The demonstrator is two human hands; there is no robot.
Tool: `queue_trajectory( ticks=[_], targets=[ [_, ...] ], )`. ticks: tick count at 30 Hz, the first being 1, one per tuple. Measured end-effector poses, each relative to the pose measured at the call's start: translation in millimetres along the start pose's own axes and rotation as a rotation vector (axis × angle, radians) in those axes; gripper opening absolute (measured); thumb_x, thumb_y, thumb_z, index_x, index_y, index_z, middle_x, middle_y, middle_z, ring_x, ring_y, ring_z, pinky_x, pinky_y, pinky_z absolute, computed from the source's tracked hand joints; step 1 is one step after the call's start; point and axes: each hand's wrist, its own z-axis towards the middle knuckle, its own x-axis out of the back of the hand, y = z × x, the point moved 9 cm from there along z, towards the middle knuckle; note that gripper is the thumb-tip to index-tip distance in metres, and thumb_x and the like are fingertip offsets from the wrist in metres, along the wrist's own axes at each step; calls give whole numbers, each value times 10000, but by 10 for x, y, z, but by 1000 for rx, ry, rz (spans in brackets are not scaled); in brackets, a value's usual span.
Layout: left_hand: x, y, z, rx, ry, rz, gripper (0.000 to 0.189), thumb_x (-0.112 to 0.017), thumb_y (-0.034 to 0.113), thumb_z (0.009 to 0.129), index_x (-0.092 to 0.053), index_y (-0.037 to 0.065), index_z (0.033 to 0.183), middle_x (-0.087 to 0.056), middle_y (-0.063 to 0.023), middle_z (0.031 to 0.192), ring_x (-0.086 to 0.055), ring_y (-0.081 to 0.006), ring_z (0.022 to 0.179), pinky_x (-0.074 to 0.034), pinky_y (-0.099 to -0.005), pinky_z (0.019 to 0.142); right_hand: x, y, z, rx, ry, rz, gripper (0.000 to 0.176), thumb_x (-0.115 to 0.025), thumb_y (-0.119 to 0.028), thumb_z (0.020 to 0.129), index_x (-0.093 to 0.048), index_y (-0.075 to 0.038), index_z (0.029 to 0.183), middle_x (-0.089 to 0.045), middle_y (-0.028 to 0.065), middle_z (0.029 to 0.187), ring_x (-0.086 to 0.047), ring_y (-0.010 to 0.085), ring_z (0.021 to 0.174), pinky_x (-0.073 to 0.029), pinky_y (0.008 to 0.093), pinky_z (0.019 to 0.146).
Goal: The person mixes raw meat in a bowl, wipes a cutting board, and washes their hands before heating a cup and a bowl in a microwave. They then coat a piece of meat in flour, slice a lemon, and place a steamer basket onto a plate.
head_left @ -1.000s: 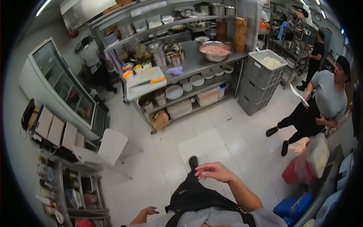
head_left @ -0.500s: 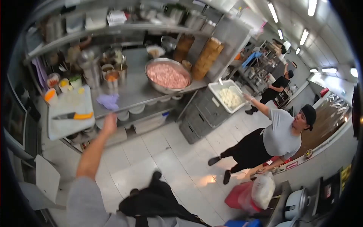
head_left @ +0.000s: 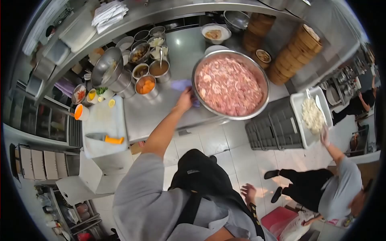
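My left hand (head_left: 185,100) is closed on a purple cloth (head_left: 181,84) at the near left side of a big steel bowl (head_left: 267,100). Parts of the cloth show on both sides of the fingers, against the bowl's wall; whether the fingertips also touch the bowl is hidden. Pink raw minced meat (head_left: 231,84) fills the bowl, which stands on the steel counter (head_left: 157,104). My right hand (head_left: 249,193) hangs low beside my black apron (head_left: 201,172), holding nothing, its fingers apart.
On the left, a white cutting board (head_left: 105,124) bears an orange-handled knife (head_left: 114,139). Several steel pots (head_left: 147,87) of ingredients stand behind. Bamboo steamers (head_left: 295,54) are stacked at right. A co-worker (head_left: 341,188) reaches to a white tub (head_left: 295,114) on grey crates (head_left: 275,128).
My view has swung towards the counter and come closer. My left hand has reached the purple cloth, which now lies against the bowl. My right hand has come into view.
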Motion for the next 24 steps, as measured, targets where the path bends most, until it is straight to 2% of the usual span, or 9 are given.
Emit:
queue_trajectory(
  ticks=[3, 6, 8, 12, 14, 18, 20, 21, 24],
  targets=[
    [-537, -570, 1106, 38, -153, -646, 422, -595, 200, 805, -521, -34, 1149, -440, -223, 1284, -389, -351, 1229, -325, -410, 1035, 52, -473, 102, -21, 158, 38, 216, -533, -202, 882, -539, -65, 1049, -635, 106, 830, -627, 205, 633, -479, 267, 459],
    [-580, -1416, 2096, 483, 43, -510, 460, -537, 284, 840, -505, -61, 1143, -461, -210, 1268, -413, -334, 1210, -358, -416, 993, 244, 52, 36, -14, 114, 35, 172, -501, -177, 881, -554, -73, 1007, -622, 100, 794, -619, 201, 624, -483, 273, 475],
    [-384, -1352, 2611, 342, -217, 897, 556, -559, 328, 818, -459, -70, 1194, -448, -192, 1286, -421, -327, 1202, -373, -420, 953, 280, 539, -24, -122, 232, -86, 177, -496, -174, 874, -558, -62, 996, -619, 101, 781, -617, 205, 621, -482, 278, 474],
    [-302, -1931, 3583, 346, -315, 759, 564, -660, 294, 732, -492, 1, 1184, -526, -200, 1194, -483, -365, 1121, -396, -440, 923, -54, 954, -33, -287, 374, -119, 188, -487, -169, 861, -564, -39, 974, -613, 103, 755, -613, 211, 616, -482, 288, 471],
    [-201, -2061, 4061, -5, 29, 594, 543, -669, 203, 709, -515, -4, 1186, -505, -190, 1242, -465, -345, 1166, -387, -440, 948, -221, 1035, 22, -320, 417, -91, 195, -482, -166, 855, -567, -28, 962, -610, 103, 742, -612, 215, 613, -481, 293, 470],
    [-556, -2006, 4226, 138, -366, 185, 575, -701, 114, 644, -536, 12, 1185, -508, -180, 1251, -449, -309, 1202, -390, -399, 967, -388, 1303, 24, -340, 455, -53, 209, -473, -160, 842, -574, -5, 940, -604, 105, 715, -608, 222, 607, -481, 303, 467],
    [-880, -1816, 4141, 115, -568, -518, 615, -713, 61, 591, -540, 28, 1181, -545, -180, 1197, -496, -280, 1155, -407, -332, 952, -416, 1406, -28, -344, 456, -46, 218, -469, -157, 836, -577, 6, 929, -602, 106, 702, -606, 225, 605, -481, 308, 466],
    [-826, -1698, 3967, 132, -578, -501, 615, -713, 61, 591, -540, 28, 1181, -545, -180, 1197, -496, -280, 1155, -407, -332, 952, -415, 1479, -6, -335, 452, -47, 222, -466, -156, 832, -579, 12, 923, -600, 106, 696, -605, 227, 603, -480, 311, 465],
    [-641, -831, 3132, -290, -811, -156, 555, -702, 9, 573, -582, 19, 1114, -587, -152, 1138, -544, -254, 1087, -439, -335, 904, -401, 1734, 53, -307, 435, -20, 235, -460, -152, 823, -584, 29, 907, -596, 107, 676, -602, 232, 599, -480, 319, 463]
  ],
)
